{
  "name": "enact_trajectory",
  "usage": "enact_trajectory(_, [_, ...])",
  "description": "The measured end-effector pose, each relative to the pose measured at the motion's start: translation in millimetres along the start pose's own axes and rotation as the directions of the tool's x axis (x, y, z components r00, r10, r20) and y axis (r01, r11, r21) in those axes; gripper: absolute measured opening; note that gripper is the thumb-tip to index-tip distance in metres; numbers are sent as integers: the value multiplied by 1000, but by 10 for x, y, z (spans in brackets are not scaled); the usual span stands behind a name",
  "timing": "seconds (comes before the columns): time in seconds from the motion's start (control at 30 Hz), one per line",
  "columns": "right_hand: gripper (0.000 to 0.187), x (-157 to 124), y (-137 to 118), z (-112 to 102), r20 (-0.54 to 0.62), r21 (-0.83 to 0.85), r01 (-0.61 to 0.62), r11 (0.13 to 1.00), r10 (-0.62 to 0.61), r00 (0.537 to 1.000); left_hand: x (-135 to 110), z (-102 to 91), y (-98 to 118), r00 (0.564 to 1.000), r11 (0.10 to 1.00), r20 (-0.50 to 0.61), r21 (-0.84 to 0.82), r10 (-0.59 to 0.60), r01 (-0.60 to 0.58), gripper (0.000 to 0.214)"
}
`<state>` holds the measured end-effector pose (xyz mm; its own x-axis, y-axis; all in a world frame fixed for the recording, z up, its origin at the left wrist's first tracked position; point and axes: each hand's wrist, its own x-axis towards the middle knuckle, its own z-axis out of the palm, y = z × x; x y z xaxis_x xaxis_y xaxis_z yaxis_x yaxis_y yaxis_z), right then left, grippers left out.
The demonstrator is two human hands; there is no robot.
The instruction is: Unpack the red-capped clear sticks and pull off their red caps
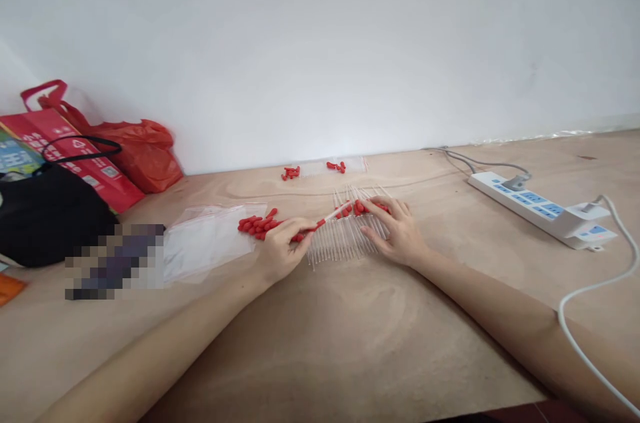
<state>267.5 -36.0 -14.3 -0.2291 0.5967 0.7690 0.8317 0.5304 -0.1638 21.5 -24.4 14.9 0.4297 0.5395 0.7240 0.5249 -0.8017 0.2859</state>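
Note:
My left hand (pixel 287 248) is closed in a pinch around the red bulb end of a glass dropper (pixel 334 213), whose clear tube slants up to the right. Beside that hand lies a pile of loose red rubber bulbs (pixel 257 226). A row of clear glass tubes (pixel 335 243) lies side by side on the table, some with red bulbs at their far ends. Over the right side of this row rests my right hand (pixel 397 229), thumb and fingers apart, its fingertips at the red bulbs (pixel 360 207). Its fingers partly hide those bulbs.
Flat clear zip bags (pixel 207 243) lie left of the pile. Another bag (pixel 315 166) with red-bulbed droppers sits by the wall. A white power strip (pixel 535 206) with cables stands at right. Red bags (pixel 150 153) and a black bag (pixel 55 209) are at left.

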Motion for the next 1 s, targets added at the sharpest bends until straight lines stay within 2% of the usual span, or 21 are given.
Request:
enact_trajectory(0.13, [44, 7, -195, -34, 91, -44, 218, 975, -214, 973, -267, -140, 67, 999, 998, 30, -48, 44, -42, 15])
enact_trajectory(0.27, [31, -8, -312, 2, 132, -10, 327, 945, -323, 937, -379, -97, 104, 983, 985, 69, -35, 172, -170, 19])
enact_trajectory(0.37, [20, -20, -331, 57, 86, 31, 359, 933, -360, 929, -391, -59, 134, 964, 967, 82, -37, 253, -250, 21])
enact_trajectory(0.53, [17, -31, -371, 94, 42, 44, 377, 925, -379, 925, -350, -34, 154, 978, 981, 90, 15, 189, -192, 26])
enact_trajectory(0.63, [17, -34, -413, 92, 14, 47, 390, 920, -391, 920, -326, 6, 125, 971, 975, 121, 60, 204, -213, 30])
enact_trajectory(0.83, [15, -30, -442, 72, -2, 55, 425, 903, -426, 905, -323, 49, 96, 965, 969, 135, 78, 223, -235, 10])
enact_trajectory(1.0, [16, -32, -434, 30, 13, 59, 435, 899, -436, 900, -327, -7, 148, 963, 965, 166, 116, 214, -235, 9])
